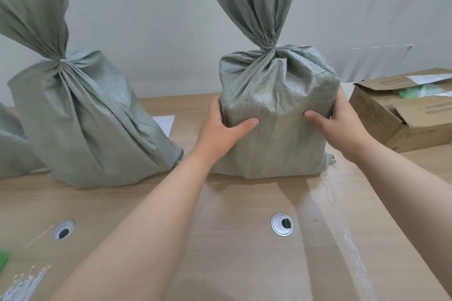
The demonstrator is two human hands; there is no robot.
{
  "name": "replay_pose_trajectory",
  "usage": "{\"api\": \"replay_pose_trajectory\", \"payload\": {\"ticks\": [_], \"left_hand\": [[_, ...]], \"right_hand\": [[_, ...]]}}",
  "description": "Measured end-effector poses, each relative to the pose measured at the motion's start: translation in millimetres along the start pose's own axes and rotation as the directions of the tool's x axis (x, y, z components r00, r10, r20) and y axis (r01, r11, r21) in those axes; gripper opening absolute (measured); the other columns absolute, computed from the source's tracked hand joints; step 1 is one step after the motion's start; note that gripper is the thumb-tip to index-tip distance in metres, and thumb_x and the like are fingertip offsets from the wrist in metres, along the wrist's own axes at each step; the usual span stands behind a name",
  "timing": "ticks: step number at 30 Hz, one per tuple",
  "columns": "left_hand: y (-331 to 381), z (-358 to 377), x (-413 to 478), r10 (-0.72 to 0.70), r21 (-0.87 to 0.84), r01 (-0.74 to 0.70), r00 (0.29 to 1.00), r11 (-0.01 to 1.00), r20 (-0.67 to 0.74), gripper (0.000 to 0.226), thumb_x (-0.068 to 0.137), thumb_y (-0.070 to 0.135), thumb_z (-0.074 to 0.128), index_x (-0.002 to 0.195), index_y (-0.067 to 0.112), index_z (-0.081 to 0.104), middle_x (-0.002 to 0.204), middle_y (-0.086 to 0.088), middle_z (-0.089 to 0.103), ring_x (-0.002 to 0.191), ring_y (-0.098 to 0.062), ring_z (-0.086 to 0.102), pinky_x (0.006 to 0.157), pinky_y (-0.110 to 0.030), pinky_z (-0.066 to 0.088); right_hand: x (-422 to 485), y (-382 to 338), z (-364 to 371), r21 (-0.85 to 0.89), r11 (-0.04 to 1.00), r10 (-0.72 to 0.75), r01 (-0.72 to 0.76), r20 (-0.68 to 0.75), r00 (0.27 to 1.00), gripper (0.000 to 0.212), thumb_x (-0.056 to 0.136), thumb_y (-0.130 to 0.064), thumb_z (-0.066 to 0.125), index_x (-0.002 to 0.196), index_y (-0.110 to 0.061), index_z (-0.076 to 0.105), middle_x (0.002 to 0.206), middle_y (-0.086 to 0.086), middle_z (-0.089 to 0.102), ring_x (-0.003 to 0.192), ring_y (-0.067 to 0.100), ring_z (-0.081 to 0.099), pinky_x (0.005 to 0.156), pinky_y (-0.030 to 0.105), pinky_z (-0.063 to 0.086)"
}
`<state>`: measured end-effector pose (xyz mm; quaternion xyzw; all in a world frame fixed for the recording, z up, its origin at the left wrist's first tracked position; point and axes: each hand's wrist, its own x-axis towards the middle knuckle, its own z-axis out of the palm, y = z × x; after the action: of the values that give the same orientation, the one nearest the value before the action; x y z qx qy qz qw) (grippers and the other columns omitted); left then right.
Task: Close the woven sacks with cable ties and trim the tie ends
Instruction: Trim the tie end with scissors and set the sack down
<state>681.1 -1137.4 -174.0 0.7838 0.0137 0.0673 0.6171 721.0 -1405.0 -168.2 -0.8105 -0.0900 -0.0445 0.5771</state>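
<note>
A grey-green woven sack [276, 95] stands upright in the middle of the wooden table, its neck gathered tight with a pale cable tie [274, 47] barely visible. My left hand [221, 127] grips its left side, thumb across the front. My right hand [338, 121] grips its right side the same way. A second tied sack [80, 120] stands to the left, leaning slightly. A third sack [9, 144] shows partly at the left edge. A bundle of white cable ties [27, 283] lies at the bottom left. One loose tie [40, 236] lies beside the left grommet.
An open cardboard box [406, 110] sits at the right. Two round cable grommets [281, 224] [63, 230] are set in the table. A white paper [163, 124] lies behind the left sack. Clear plastic film [342, 227] covers the table's right part. A white wall rises behind.
</note>
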Motion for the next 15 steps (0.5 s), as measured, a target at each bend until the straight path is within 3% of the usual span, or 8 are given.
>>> {"api": "replay_pose_trajectory", "payload": {"ticks": [5,11,15], "left_hand": [[-1,-2,0,-0.012,0.031,0.011,1.000,0.999,0.016,0.098,0.060,0.047,0.090,0.142,0.037,0.039,0.132,0.022,0.060,0.123,0.002,0.057,0.108,-0.036,0.048],[7,-6,-4,-0.021,0.082,0.018,0.999,0.997,0.035,0.096,0.065,0.035,0.093,0.141,0.038,0.035,0.126,0.029,0.057,0.118,0.010,0.054,0.100,-0.024,0.046],[10,-11,-7,-0.018,0.112,0.017,1.000,0.994,0.007,0.101,0.066,0.035,0.093,0.147,0.034,0.032,0.128,0.029,0.054,0.119,0.010,0.052,0.101,-0.024,0.045]], "right_hand": [[-5,-1,-3,-0.063,0.998,0.018,-0.018,0.001,1.000,0.068,0.089,-0.019,0.072,0.142,-0.045,0.037,0.126,-0.035,0.055,0.122,0.006,0.055,0.105,0.045,0.048],[-9,-6,-7,-0.084,0.996,0.033,-0.034,-0.016,0.999,0.079,0.082,-0.026,0.079,0.144,-0.041,0.033,0.130,-0.018,0.057,0.116,0.006,0.057,0.101,0.045,0.051],[-12,-13,-10,-0.105,0.993,0.050,-0.055,-0.045,0.998,0.087,0.081,-0.025,0.081,0.148,-0.040,0.028,0.132,-0.011,0.053,0.115,0.006,0.056,0.101,0.047,0.051]]}}
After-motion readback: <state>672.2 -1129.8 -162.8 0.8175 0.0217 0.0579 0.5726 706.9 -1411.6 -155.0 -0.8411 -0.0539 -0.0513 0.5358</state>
